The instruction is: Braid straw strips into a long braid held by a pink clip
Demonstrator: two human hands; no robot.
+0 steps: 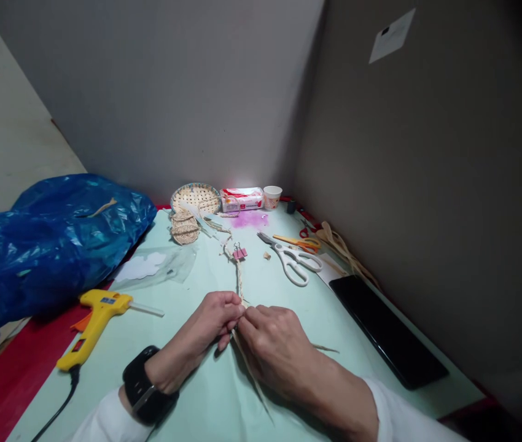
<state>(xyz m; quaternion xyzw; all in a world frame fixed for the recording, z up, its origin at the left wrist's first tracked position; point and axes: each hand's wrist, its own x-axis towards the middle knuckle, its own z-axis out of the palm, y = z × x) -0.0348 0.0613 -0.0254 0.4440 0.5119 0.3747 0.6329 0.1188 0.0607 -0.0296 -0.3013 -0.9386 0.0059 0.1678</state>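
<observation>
A mint-green table (pixel 206 393) set in a wall corner is noted, with a blue bag (pixel 53 239) lying at its left edge and a black slab (pixel 387 328) along the right wall. A yellow glue gun (pixel 95 322) is laid near the left forearm, well apart from the work. The left hand (pixel 206 328) and right hand (pixel 274 347) are brought together at the table's middle, thumbs and fingertips pinched shut on the near end of a pale braid (pixel 239 279). The braid is stretched away along the table toward a pink clip (pixel 239 252). Loose strands (pixel 249 371) are seen trailing from under the hands toward the body. White scissors (pixel 295 261) are left to the right, untouched. The step in hand is judged to be plaiting at the braid's open end. A further crossing would call for one strand to be released and passed over while the pinch is kept tight, so that slack is avoided.
</observation>
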